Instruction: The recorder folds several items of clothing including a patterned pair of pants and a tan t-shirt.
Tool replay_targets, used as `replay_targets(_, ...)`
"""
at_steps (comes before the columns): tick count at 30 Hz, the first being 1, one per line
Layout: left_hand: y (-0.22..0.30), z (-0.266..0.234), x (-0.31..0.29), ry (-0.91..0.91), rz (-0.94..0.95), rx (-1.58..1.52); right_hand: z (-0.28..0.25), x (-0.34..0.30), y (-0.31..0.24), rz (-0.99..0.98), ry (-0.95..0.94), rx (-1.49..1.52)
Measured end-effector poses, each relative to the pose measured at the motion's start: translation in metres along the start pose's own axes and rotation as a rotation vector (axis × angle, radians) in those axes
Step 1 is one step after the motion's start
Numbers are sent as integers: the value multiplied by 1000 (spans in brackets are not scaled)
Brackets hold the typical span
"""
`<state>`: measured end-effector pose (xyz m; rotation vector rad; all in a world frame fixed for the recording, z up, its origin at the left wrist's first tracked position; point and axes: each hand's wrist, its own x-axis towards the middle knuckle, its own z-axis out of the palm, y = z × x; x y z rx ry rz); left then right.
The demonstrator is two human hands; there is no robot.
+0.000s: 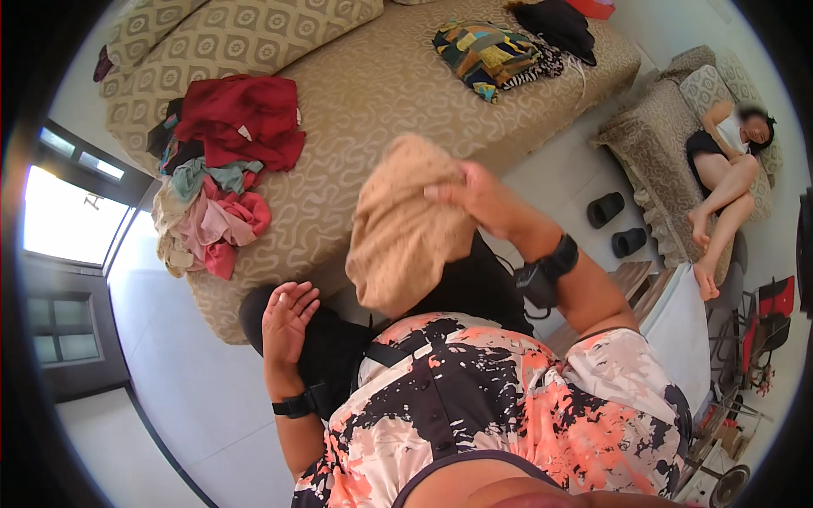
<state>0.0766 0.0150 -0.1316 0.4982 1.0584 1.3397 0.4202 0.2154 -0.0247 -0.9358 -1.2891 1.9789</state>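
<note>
A folded or bunched tan garment (405,229) hangs in front of me, its exact kind unclear. My right hand (491,201) pinches its upper right edge, thumb on the near side. Empty, my left hand (290,320) is raised palm up over my left knee, fingers stretched, apart from the cloth. On the patterned sofa (339,93), to the left, lies a heap of clothes: a dark red garment (241,118) on top, a grey-green one (222,176) and pink ones (218,224) closer to me.
Toward the sofa's far right lie a multicoloured patterned garment (483,55) and a black one (559,30). Black slippers (606,209) rest on the tiled floor. Another person (724,173) reclines on a second sofa (648,144) at right. A dark door (72,330) stands at left.
</note>
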Motion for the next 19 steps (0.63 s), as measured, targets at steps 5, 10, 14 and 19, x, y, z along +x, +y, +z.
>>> replay_targets(5, -9, -4, -5, -43, 93, -154, -4, 35, -94, -330, 249, 82)
replay_targets(10, -13, 4, 7, -51, 62, -83, -114, 96, -137, -909, 417, 220)
replay_targets(14, -15, 4, 11, -44, 53, -59, -149, 112, -91, -528, 640, 376)
replay_targets(19, -12, 7, 5, -23, 35, -56, -99, 94, -2, -94, 92, 221)
